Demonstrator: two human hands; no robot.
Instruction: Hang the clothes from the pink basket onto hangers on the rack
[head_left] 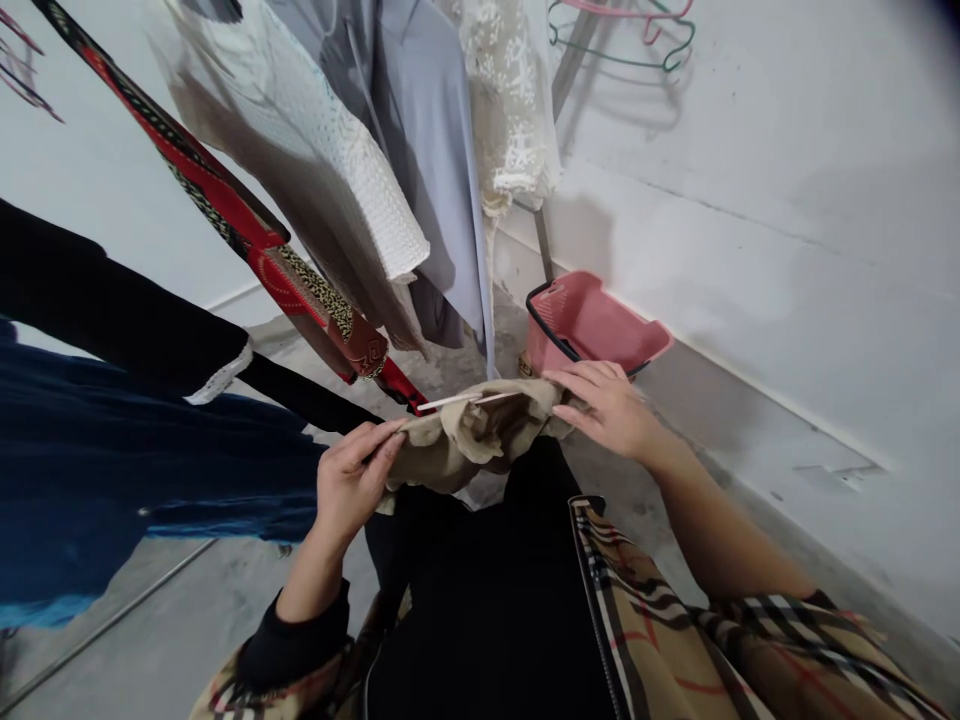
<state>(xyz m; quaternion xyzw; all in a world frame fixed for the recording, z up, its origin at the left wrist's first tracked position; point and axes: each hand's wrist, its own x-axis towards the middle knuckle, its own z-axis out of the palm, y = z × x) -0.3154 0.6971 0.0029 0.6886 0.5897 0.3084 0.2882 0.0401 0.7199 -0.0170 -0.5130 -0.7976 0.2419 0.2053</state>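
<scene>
A beige garment (435, 460) hangs in front of my waist, stretched between both hands. Its gathered neck opening faces up, and a thin white hanger (442, 403) shows inside it, partly covered by cloth. My left hand (356, 475) pinches the garment at its left shoulder, thumb and fingers pressed together. At the other shoulder my right hand (607, 405) grips the cloth between thumb and fingers. Most of the garment's lower part is hidden beneath its top.
A pink basket (611, 325) with a dark handle stands on the floor by the wall. Ahead hang a white knit top (315, 140), a grey-blue shirt (431, 130) and a lace garment (510, 100). Dark blue clothing (150, 450) hangs at left; a green hanger (622, 60) is at upper right.
</scene>
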